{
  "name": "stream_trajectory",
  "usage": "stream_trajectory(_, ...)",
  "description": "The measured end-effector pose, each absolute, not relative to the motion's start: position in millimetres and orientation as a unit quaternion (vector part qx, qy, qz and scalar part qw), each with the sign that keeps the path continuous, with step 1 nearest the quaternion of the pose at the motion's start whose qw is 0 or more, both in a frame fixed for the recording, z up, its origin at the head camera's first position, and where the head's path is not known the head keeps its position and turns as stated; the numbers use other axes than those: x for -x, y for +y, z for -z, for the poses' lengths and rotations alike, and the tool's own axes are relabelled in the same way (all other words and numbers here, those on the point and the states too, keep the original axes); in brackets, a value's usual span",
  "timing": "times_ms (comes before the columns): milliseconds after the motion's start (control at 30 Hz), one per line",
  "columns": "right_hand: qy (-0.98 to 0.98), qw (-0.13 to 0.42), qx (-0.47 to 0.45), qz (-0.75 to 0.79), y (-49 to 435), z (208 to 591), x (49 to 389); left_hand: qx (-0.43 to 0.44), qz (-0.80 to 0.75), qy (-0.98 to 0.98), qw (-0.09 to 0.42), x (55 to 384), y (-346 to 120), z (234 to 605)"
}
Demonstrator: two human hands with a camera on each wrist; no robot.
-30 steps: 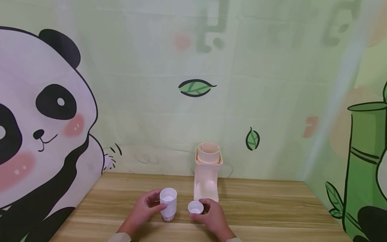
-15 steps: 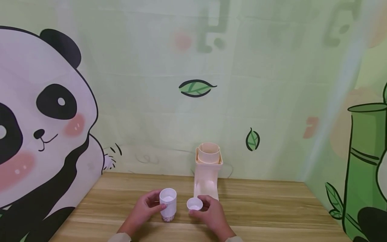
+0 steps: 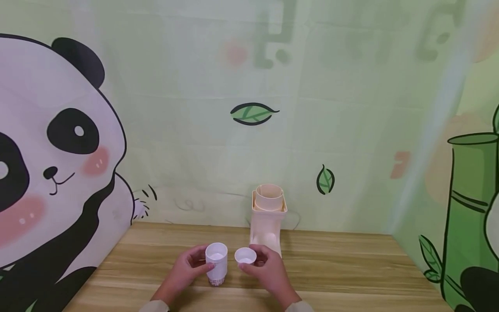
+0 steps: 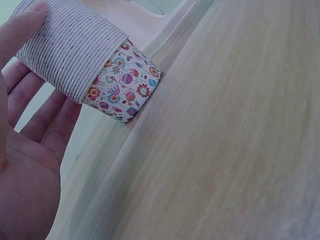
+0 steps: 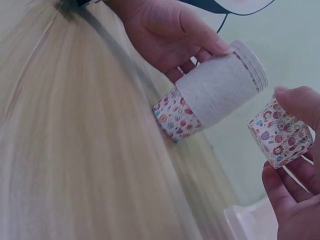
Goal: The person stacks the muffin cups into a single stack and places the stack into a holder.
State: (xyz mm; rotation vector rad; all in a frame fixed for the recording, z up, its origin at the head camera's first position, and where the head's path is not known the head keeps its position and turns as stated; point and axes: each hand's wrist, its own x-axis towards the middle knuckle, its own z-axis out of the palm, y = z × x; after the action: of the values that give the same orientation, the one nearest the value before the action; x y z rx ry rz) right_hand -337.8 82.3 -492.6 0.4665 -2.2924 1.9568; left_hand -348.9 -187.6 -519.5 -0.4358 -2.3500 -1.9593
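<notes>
My left hand (image 3: 189, 268) grips a stack of paper cups (image 3: 217, 261), which stands upright on the wooden table. In the left wrist view, many white rims make up the stack (image 4: 75, 47), and the bottom cup shows a flower print. Between thumb and fingers, my right hand (image 3: 268, 267) holds a single small paper cup (image 3: 245, 257), its mouth upward. The same print covers that cup (image 5: 281, 131) in the right wrist view. It is raised just right of the stack, with a small gap between them.
Behind the right hand stands a pale pink holder (image 3: 266, 229) with a round tube (image 3: 269, 197) in its top. The wooden table (image 3: 343, 268) meets a green printed backdrop (image 3: 187, 130) at the rear.
My right hand has lifted the single cup and brought it left, closer to the stack. The left hand and the stack stay where they were.
</notes>
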Motion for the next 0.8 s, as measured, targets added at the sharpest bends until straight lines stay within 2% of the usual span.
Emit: stream_trajectory(800, -0.714, 0.046, -0.174, -0.677, 56, 460, 340, 0.144, 0.637, -0.757, 0.022, 349, -189, 521)
